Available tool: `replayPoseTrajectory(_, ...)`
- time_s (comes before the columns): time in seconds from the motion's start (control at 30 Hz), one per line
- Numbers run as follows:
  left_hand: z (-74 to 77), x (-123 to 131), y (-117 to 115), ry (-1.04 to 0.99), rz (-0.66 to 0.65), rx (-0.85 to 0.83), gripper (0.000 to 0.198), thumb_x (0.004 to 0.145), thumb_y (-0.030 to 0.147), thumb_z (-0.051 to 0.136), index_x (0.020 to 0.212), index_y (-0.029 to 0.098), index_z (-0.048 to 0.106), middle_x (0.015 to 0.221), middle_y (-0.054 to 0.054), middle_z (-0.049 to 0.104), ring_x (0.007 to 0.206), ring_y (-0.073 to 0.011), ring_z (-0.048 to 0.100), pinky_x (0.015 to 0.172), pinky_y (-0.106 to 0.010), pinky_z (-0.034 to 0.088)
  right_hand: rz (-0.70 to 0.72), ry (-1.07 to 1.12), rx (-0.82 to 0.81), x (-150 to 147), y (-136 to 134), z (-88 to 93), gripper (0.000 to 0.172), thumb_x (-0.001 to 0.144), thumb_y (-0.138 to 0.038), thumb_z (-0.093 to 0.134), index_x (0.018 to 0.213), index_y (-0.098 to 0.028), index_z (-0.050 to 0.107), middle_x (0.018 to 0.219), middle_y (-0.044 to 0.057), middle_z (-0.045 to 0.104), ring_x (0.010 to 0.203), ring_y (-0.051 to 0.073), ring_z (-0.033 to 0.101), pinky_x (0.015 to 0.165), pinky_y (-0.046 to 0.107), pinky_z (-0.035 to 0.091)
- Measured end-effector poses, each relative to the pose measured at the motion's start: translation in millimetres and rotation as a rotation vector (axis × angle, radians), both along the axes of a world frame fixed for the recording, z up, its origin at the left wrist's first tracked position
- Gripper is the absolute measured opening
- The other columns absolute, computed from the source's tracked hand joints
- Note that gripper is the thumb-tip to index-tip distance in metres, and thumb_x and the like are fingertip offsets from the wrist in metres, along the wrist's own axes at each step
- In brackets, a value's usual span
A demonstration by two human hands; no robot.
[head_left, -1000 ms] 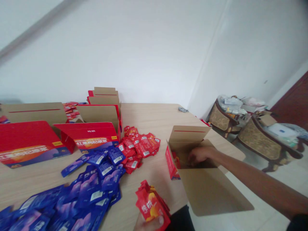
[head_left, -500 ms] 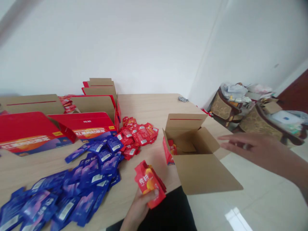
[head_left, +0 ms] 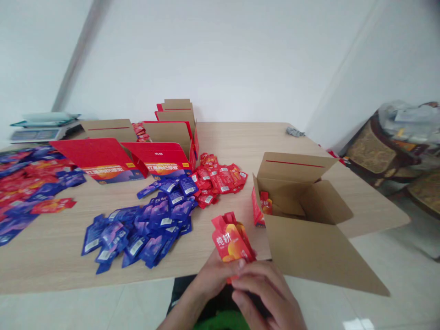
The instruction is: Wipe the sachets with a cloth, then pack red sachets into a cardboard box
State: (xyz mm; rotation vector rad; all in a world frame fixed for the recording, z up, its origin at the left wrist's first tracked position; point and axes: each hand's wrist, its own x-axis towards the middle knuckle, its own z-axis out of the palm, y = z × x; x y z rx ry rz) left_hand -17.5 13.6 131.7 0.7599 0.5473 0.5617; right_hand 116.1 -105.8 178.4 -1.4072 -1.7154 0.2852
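A small stack of red sachets [head_left: 231, 239] stands tilted in my left hand [head_left: 210, 277], its thumb pressed over the front one. My right hand [head_left: 270, 293] has its curled fingers at the lower right edge of the same stack; its fingertips are partly hidden. Just right of the stack is an open cardboard carton [head_left: 309, 252], flaps spread, with a few red sachets [head_left: 265, 203] against its left inner wall. Beyond my hands lies a heap of red sachets [head_left: 225, 178]. Left of it spreads a heap of blue sachets [head_left: 161, 215].
Red printed boxes [head_left: 165, 156] stand open towards the wall. At the far left, a mixed heap of red and blue sachets [head_left: 30, 183] lies before a scale [head_left: 37, 133]. A crumpled grey scrap [head_left: 294, 132] rests at the back. Loaded chairs [head_left: 367, 142] stand at right.
My right hand has come in from beyond the carton's right side to the sachets in my left hand. The view has swung left, bringing the mixed heap and scale into sight.
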Motion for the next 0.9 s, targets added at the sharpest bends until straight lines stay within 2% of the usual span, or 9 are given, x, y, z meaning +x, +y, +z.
replayPoseTrajectory(0.03,-3.6,-2.3,-0.2,0.02,0.032,-0.002,0.049,0.066,0.039,0.096,0.102,0.011,0.078,0.096,-0.013,0.077,0.085,-0.0253,0.072,0.079,-0.034,0.055,-0.106,0.042,0.027,-10.7,8.4,-8.0,0.03,0.097,-0.028,0.066,0.125,-0.036,0.069,0.117,0.006,0.072,0.106,0.024,0.072,0.089,0.037,0.065)
replayPoseTrajectory(0.1,-10.5,-8.9,1.1,0.043,0.084,-0.012,0.045,0.067,0.036,0.096,0.1,0.012,0.077,0.094,-0.011,0.077,0.086,-0.0247,0.072,0.083,-0.034,0.055,-0.238,0.082,0.055,-25.7,18.9,-20.5,0.027,0.099,-0.03,0.065,0.126,-0.033,0.069,0.124,0.008,0.068,0.114,0.026,0.069,0.095,0.038,0.061)
replayPoseTrajectory(0.17,-15.7,-16.7,3.4,0.039,0.102,-0.021,0.047,0.066,0.037,0.097,0.1,0.013,0.077,0.095,-0.01,0.077,0.087,-0.0235,0.072,0.084,-0.034,0.056,-0.287,0.101,0.031,-32.9,22.9,-29.9,0.027,0.1,-0.034,0.065,0.127,-0.034,0.069,0.128,0.008,0.066,0.118,0.026,0.066,0.098,0.039,0.059)
replayPoseTrajectory(0.3,-19.2,-30.6,4.9,0.044,0.082,0.006,0.047,0.071,0.045,0.094,0.101,0.013,0.077,0.088,-0.01,0.076,0.082,-0.024,0.072,0.078,-0.033,0.057,-0.25,0.242,-0.075,-35.7,24.3,-43.4,0.035,0.099,-0.033,0.064,0.134,-0.033,0.063,0.128,0.007,0.067,0.114,0.025,0.068,0.094,0.035,0.06)
replayPoseTrajectory(0.4,-18.5,-38.4,3.0,0.064,0.056,0.017,0.053,0.072,0.048,0.092,0.105,0.011,0.077,0.089,-0.013,0.077,0.085,-0.0288,0.074,0.081,-0.037,0.058,-0.242,0.356,-0.212,-35.9,27.3,-48.1,0.046,0.095,-0.035,0.069,0.14,-0.031,0.058,0.128,0.007,0.07,0.106,0.024,0.071,0.086,0.031,0.061)
replayPoseTrajectory(0.5,-20.6,-44.2,1.4,0.093,0.09,-0.002,0.058,0.07,0.046,0.094,0.113,0.011,0.075,0.095,-0.015,0.078,0.089,-0.0317,0.075,0.083,-0.04,0.059,-0.191,0.433,-0.335,-34.2,32.9,-49.4,0.051,0.093,-0.036,0.07,0.142,-0.031,0.058,0.132,0.006,0.069,0.109,0.024,0.071,0.088,0.031,0.06)
replayPoseTrajectory(0.63,-31.3,-46.2,-0.1,0.11,0.183,-0.06,0.059,0.073,0.044,0.093,0.12,0.013,0.073,0.105,-0.016,0.078,0.1,-0.0343,0.074,0.093,-0.044,0.057,-0.107,0.485,-0.4,-30.6,41.1,-53.3,0.04,0.098,-0.039,0.063,0.137,-0.03,0.061,0.127,0.005,0.07,0.108,0.023,0.07,0.09,0.03,0.058)
replayPoseTrajectory(0.73,-40.7,-42.6,-1.9,0.105,0.252,-0.115,0.059,0.076,0.046,0.09,0.121,0.014,0.071,0.111,-0.017,0.078,0.107,-0.0346,0.073,0.1,-0.046,0.055,-0.137,0.539,-0.442,-29.3,45.4,-58.3,0.034,0.099,-0.043,0.061,0.129,-0.028,0.063,0.122,0.006,0.071,0.103,0.023,0.071,0.087,0.03,0.059)
replayPoseTrajectory(0.9,-44.8,-35.7,-3.1,0.09,0.335,-0.244,0.055,0.082,0.044,0.086,0.124,0.014,0.07,0.121,-0.017,0.076,0.112,-0.0332,0.073,0.101,-0.042,0.056,-0.191,0.746,-0.515,-31.1,47.0,-62.6,0.039,0.099,-0.052,0.062,0.127,-0.025,0.057,0.123,0.008,0.072,0.102,0.024,0.072,0.087,0.032,0.059)
